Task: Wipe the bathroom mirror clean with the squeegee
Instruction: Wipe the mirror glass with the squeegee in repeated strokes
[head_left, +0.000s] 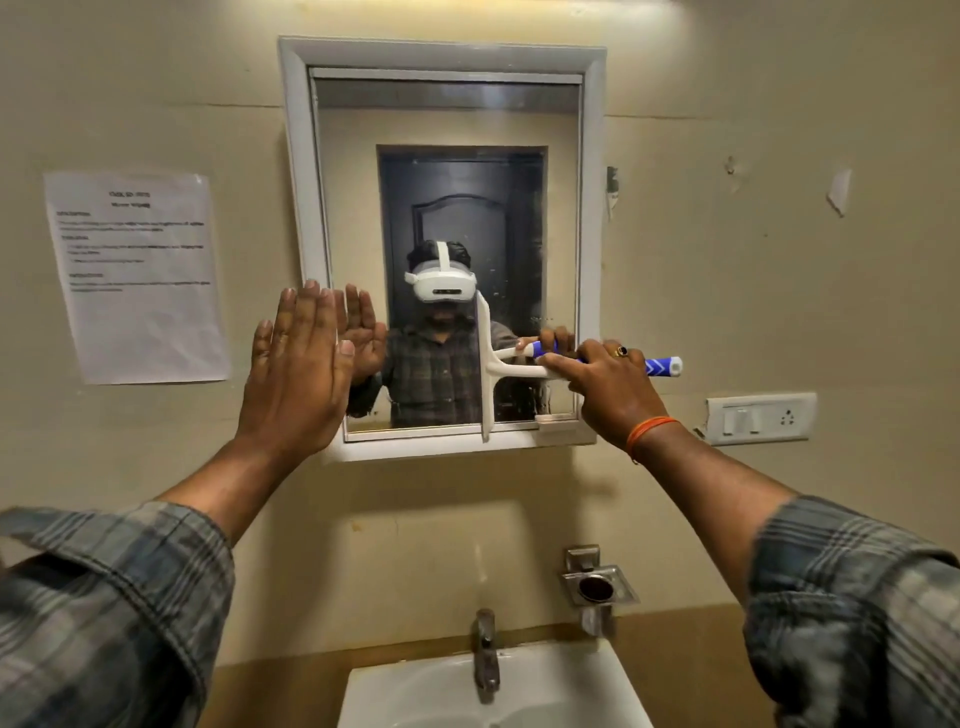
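Observation:
The bathroom mirror (561, 218) hangs in a white frame on the beige wall. A white squeegee (485, 364) with a blue-and-white handle has its blade upright against the lower middle of the glass, its bottom end overlapping the frame. My right hand (608, 387) grips the handle at the mirror's lower right corner. My left hand (298, 369) is flat, fingers up and together, at the mirror's lower left edge; whether it touches the glass or frame is unclear. It holds nothing. Small spots show on the glass right of the blade.
A printed sheet (137, 275) is taped to the wall left of the mirror. A switch and socket plate (761, 418) sits to the right. Below are a white sink (493, 691), a metal tap (485, 654) and a steel soap dish (597, 584).

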